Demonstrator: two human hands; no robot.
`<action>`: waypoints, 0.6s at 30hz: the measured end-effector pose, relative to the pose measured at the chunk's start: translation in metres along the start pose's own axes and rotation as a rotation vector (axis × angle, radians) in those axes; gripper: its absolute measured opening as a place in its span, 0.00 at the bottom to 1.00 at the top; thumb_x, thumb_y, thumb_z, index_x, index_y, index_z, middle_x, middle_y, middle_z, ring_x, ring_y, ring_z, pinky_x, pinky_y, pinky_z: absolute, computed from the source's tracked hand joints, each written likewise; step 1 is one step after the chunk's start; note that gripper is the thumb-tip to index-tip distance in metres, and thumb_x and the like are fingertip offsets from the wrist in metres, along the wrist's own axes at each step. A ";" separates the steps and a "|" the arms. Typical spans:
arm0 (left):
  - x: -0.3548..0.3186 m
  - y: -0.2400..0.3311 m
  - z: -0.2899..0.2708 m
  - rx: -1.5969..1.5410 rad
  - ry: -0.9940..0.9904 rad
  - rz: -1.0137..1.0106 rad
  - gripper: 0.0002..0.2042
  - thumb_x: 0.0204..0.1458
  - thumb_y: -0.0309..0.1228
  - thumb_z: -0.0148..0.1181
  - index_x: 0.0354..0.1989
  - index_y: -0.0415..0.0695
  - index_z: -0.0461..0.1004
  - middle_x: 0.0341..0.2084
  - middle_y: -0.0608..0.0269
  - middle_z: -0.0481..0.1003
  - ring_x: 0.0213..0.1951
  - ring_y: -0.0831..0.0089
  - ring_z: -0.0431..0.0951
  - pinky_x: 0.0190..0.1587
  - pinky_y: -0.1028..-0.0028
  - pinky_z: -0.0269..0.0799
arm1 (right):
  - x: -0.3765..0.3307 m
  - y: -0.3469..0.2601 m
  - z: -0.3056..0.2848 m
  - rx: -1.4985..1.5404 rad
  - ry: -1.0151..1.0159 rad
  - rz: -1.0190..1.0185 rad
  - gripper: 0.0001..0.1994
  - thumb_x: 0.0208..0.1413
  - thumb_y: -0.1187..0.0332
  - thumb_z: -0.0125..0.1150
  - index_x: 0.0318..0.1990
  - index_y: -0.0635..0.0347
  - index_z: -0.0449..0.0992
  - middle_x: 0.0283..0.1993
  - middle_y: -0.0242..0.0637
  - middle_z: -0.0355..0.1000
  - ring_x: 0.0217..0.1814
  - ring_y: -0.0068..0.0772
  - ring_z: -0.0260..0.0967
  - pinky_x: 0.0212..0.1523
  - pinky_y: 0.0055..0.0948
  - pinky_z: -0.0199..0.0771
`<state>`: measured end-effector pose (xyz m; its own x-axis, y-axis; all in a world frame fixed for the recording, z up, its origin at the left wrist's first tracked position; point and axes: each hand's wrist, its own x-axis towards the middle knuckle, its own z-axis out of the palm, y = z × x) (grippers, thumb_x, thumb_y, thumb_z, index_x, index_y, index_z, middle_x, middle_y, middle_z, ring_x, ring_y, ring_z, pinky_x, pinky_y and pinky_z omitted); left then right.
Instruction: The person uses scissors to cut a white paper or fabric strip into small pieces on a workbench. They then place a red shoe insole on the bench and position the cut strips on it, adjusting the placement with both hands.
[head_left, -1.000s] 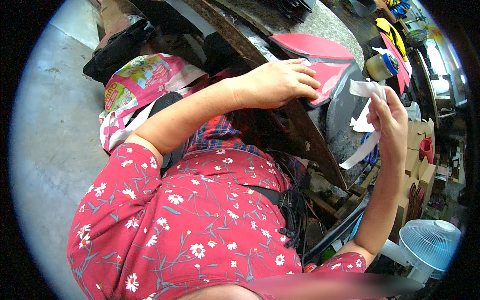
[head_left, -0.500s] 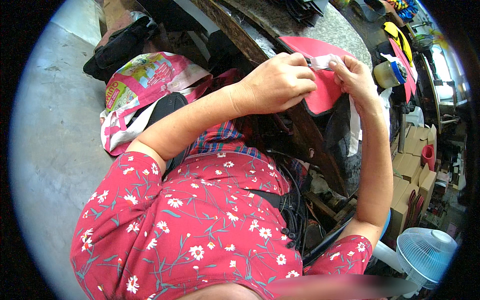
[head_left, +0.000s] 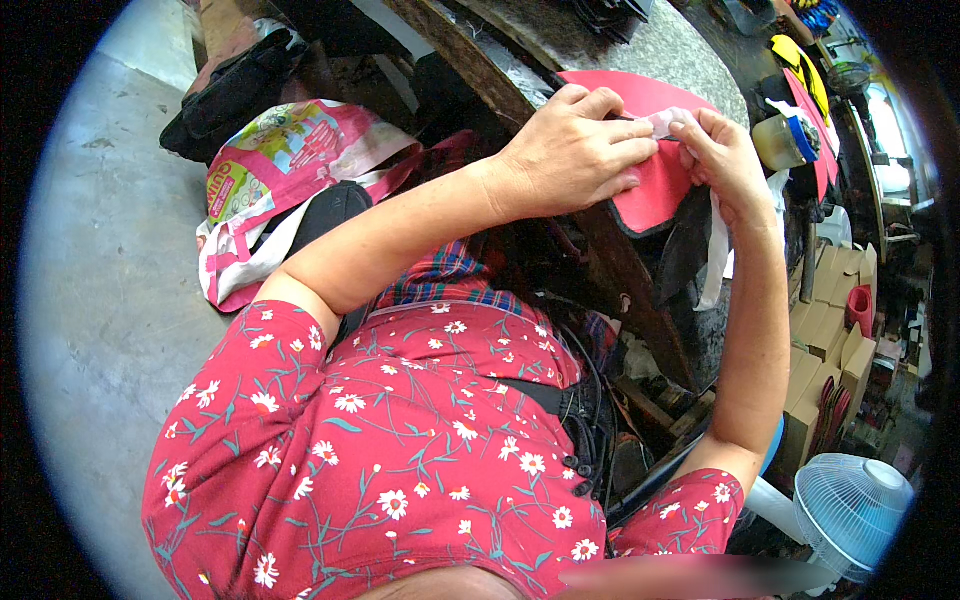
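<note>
A pinkish-red sole-shaped piece point(head_left: 648, 192) with a dark edge lies at the table's edge, beneath my hands. My left hand point(head_left: 572, 155) is closed over its left side, fingers curled and pressed down; what they grip is hidden. Between thumb and fingers, my right hand point(head_left: 735, 165) pinches a thin white strip point(head_left: 668, 121) across the middle of the piece. A white length point(head_left: 715, 262) hangs below my right wrist, beside the dark material. Whether it joins the pinched strip cannot be told.
A grey speckled tabletop point(head_left: 690, 65) with a wooden edge carries dark pieces point(head_left: 608, 22) at the back. Right of my hand is a blue-lidded jar point(head_left: 785, 143). Cardboard boxes point(head_left: 815, 335) and a blue fan point(head_left: 855, 510) stand at right; a pink-and-white bag point(head_left: 300, 160) lies left.
My left hand has shifted slightly right, its fingers reaching further over the piece. My right hand has moved a little right and down, still pinching the white strip.
</note>
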<state>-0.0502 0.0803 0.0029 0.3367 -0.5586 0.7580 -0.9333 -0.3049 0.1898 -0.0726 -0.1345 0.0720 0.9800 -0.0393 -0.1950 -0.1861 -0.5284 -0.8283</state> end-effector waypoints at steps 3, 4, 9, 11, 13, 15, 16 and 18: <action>-0.001 -0.001 0.001 0.048 -0.081 0.003 0.17 0.49 0.41 0.63 0.46 0.49 0.78 0.50 0.71 0.76 0.51 0.67 0.71 0.56 0.64 0.65 | -0.008 -0.009 -0.020 -0.181 -0.083 0.067 0.12 0.59 0.57 0.63 0.31 0.54 0.73 0.20 0.20 0.62 0.19 0.11 0.54 0.19 0.16 0.52; -0.001 -0.002 0.001 0.033 -0.075 0.010 0.17 0.49 0.41 0.63 0.47 0.50 0.78 0.50 0.71 0.76 0.51 0.66 0.71 0.56 0.64 0.65 | -0.013 -0.011 -0.028 -0.183 -0.105 0.075 0.14 0.57 0.55 0.65 0.29 0.54 0.72 0.20 0.19 0.61 0.19 0.10 0.54 0.19 0.16 0.52; 0.000 -0.005 0.001 0.017 -0.085 0.027 0.17 0.48 0.41 0.63 0.47 0.50 0.78 0.50 0.71 0.77 0.50 0.66 0.71 0.57 0.63 0.65 | -0.020 -0.006 -0.064 -0.230 -0.171 0.179 0.16 0.54 0.51 0.68 0.28 0.52 0.73 0.20 0.17 0.60 0.19 0.10 0.54 0.19 0.16 0.51; 0.002 -0.006 0.000 0.003 -0.083 0.033 0.17 0.48 0.40 0.63 0.47 0.50 0.78 0.50 0.71 0.77 0.50 0.66 0.71 0.57 0.63 0.64 | -0.019 -0.002 -0.077 -0.136 -0.175 0.175 0.15 0.54 0.53 0.68 0.29 0.52 0.74 0.20 0.16 0.60 0.19 0.09 0.53 0.20 0.14 0.49; 0.003 -0.006 -0.001 -0.006 -0.093 0.033 0.17 0.48 0.40 0.63 0.47 0.49 0.78 0.50 0.70 0.77 0.50 0.66 0.71 0.57 0.63 0.64 | -0.015 0.001 -0.090 -0.253 -0.090 0.072 0.12 0.57 0.56 0.66 0.30 0.52 0.75 0.20 0.14 0.61 0.20 0.09 0.49 0.20 0.15 0.45; 0.006 -0.005 -0.002 -0.022 -0.090 0.049 0.18 0.48 0.40 0.63 0.47 0.49 0.78 0.50 0.70 0.77 0.50 0.65 0.71 0.57 0.63 0.64 | -0.016 0.005 -0.102 -0.321 0.022 0.031 0.11 0.58 0.58 0.65 0.30 0.53 0.76 0.21 0.13 0.60 0.21 0.08 0.49 0.21 0.17 0.44; 0.007 -0.005 -0.002 -0.018 -0.097 0.059 0.18 0.47 0.39 0.63 0.47 0.49 0.78 0.49 0.70 0.77 0.50 0.65 0.71 0.57 0.63 0.64 | -0.014 0.008 -0.105 -0.325 -0.042 -0.043 0.11 0.58 0.58 0.65 0.30 0.54 0.76 0.22 0.13 0.60 0.22 0.08 0.49 0.22 0.17 0.44; 0.009 -0.004 -0.003 -0.039 -0.097 0.046 0.19 0.47 0.39 0.64 0.47 0.49 0.77 0.49 0.70 0.77 0.49 0.64 0.71 0.57 0.62 0.65 | -0.009 0.018 -0.106 -0.387 -0.065 -0.082 0.12 0.57 0.58 0.66 0.30 0.55 0.76 0.22 0.13 0.60 0.22 0.08 0.49 0.23 0.17 0.45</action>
<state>-0.0438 0.0792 0.0110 0.3019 -0.6441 0.7029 -0.9516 -0.2476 0.1819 -0.0768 -0.2335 0.1144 0.9817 0.0631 -0.1796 -0.0553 -0.8084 -0.5861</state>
